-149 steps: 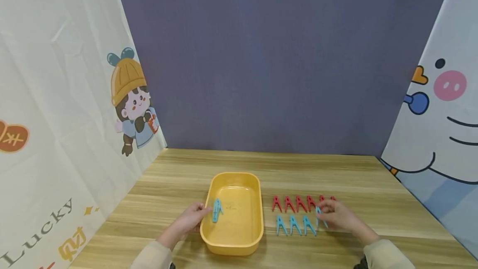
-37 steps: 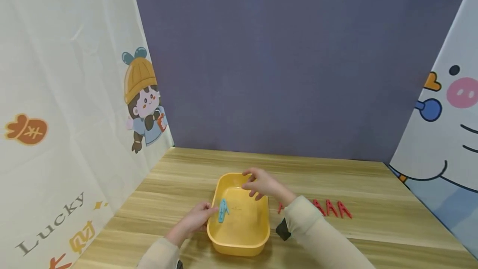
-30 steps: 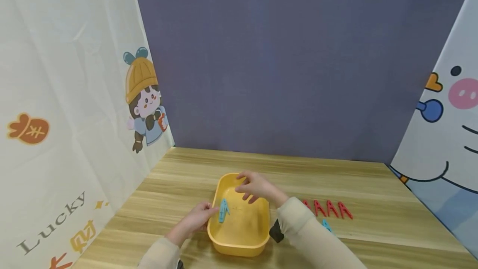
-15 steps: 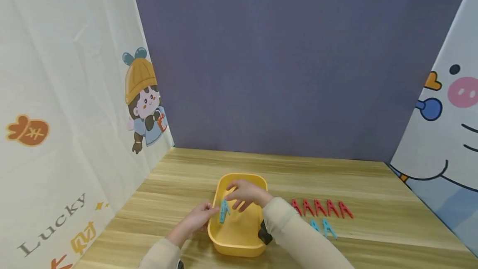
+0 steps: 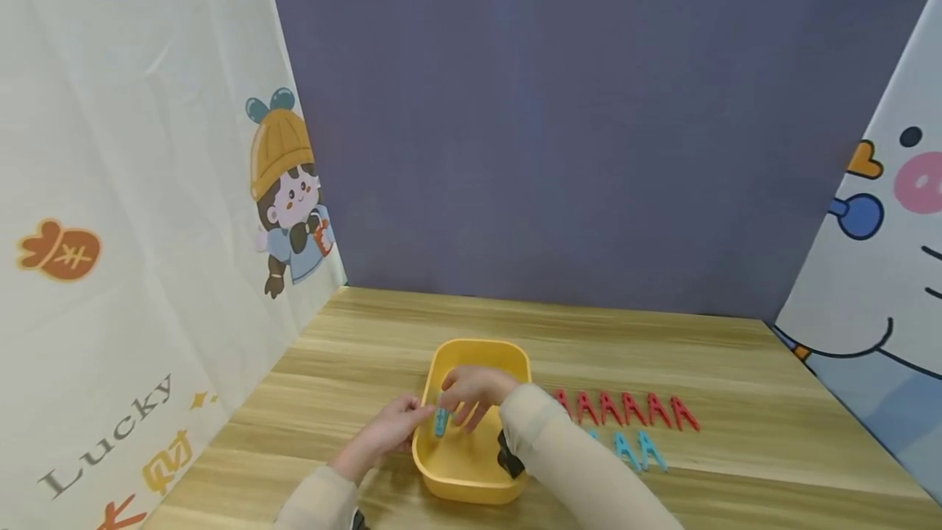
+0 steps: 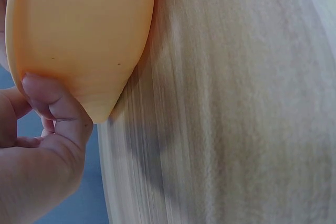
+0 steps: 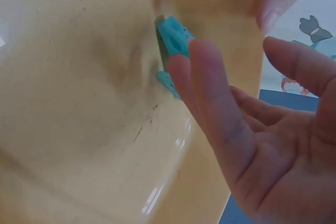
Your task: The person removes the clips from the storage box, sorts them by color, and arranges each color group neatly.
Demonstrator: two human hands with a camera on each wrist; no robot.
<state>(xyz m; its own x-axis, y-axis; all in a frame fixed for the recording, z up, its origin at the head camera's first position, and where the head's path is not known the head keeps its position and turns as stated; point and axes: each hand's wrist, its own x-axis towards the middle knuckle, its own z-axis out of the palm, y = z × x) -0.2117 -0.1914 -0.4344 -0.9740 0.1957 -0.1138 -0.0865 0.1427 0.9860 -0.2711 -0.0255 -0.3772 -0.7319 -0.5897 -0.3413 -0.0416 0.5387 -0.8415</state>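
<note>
A yellow plastic tub [image 5: 471,491] stands on the table, and my left hand [image 5: 393,425] pinches its left rim between thumb and fingers. The left wrist view shows these fingers [image 6: 55,100] curled on the tub wall. Inside, a light-blue clothespin [image 5: 441,424] leans against the left wall. My right hand [image 5: 474,391] is over the tub with its fingertips close to that clothespin. In the right wrist view the fingers reach forward, thumb apart, and partly cover the clothespin [image 7: 175,36]; whether they touch it cannot be told.
Right of the tub lies a row of several red clothespins [image 5: 633,409]. In front of it are light-blue clothespins [image 5: 651,451], partly hidden by the right sleeve [image 5: 581,456]. A dark backdrop [image 5: 545,129] rises behind the table [image 5: 736,399].
Five seconds ago my right hand was at a blue clothespin in the row on the right. It came over the tub, then moved left and down to the clothespin inside. My left hand stays on the rim.
</note>
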